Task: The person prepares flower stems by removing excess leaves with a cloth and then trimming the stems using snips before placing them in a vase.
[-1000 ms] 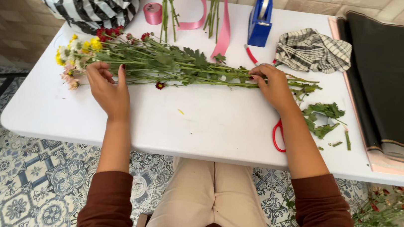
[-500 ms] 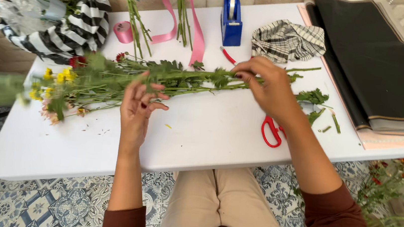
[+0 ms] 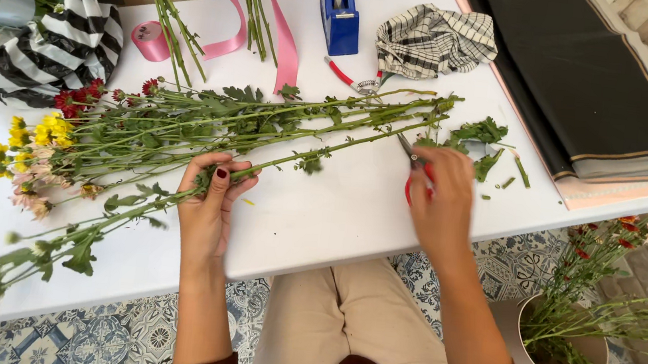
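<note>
The left hand (image 3: 209, 210) was closed around a long green flower stem (image 3: 137, 206) that slanted across the white desk (image 3: 320, 222) — its pale blooms hanging past the near-left edge. The right hand (image 3: 439, 194) gripped red-handled scissors (image 3: 414, 167), blades pointing at the cut ends of the flower pile (image 3: 226, 119) lying just beyond. Leaf trimmings (image 3: 488, 147) lay scattered beside that hand — a blue tape dispenser (image 3: 340, 11) stood farther back.

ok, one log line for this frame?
left hand: grips flower stem | right hand: holds red-handled shears at stem ends | white table: flower pile
</note>
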